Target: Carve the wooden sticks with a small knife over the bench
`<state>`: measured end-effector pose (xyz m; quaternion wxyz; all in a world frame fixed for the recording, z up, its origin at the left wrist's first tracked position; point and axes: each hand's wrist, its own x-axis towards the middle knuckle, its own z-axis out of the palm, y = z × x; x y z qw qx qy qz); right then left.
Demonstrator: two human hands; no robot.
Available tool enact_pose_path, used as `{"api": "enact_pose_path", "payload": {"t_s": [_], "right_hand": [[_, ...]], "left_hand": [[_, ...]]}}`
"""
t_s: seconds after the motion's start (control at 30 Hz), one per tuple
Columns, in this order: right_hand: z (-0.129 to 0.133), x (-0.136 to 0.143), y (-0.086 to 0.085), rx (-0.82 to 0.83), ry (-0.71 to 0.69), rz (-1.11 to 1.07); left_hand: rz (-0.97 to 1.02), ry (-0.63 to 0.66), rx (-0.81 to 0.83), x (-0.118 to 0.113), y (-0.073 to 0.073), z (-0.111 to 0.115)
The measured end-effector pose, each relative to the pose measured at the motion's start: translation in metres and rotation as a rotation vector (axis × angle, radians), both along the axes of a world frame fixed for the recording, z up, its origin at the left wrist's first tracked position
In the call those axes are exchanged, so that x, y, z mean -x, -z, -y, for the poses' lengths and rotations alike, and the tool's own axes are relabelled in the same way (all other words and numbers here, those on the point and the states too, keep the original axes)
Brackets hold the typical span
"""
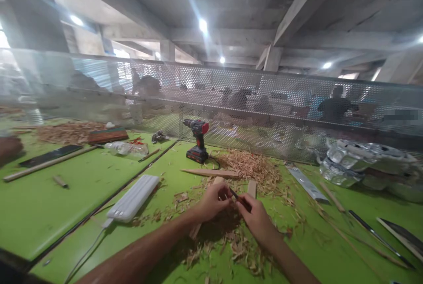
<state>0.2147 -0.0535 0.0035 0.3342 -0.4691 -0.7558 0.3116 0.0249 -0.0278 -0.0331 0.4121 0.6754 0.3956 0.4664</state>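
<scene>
My left hand [213, 200] is closed around a strip of pale wood, whose upper end [218, 180] shows beyond the fingers. A slim carving knife [234, 193] with a dark blade and a brown handle is gripped in my right hand [257, 220]. Its blade points up and left toward the left fingers, and the exact contact is hidden. Just beyond the right hand lies a flat wooden piece [252, 188]. A longer pointed wooden stick [209, 172] rests behind both hands. Loose shavings [239, 244] cover the green table [158, 253] around and below them.
A cordless drill [197, 141] stands near the perforated metal screen [264, 119], beside a shavings heap [251, 165]. To the left lies a white power bank [134, 198] with a cable. At right are a wrapped plastic bundle [366, 165] and a dark thin tool [380, 235]. People sit beyond the screen.
</scene>
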Motion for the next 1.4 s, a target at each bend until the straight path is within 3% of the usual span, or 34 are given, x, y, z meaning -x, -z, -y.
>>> {"api": "enact_pose_path", "payload": {"t_s": [0.7, 0.93, 1.4], "right_hand": [[0.001, 0.0, -0.002, -0.055, 0.053, -0.005], [-0.004, -0.001, 0.006, 0.017, 0.023, -0.032], [-0.013, -0.001, 0.018, -0.089, 0.006, -0.102]], "left_hand": [[0.02, 0.04, -0.002, 0.0, -0.007, 0.002], [0.025, 0.01, -0.045, 0.001, -0.003, -0.001], [-0.098, 0.047, -0.111, 0.001, -0.01, 0.006]]}}
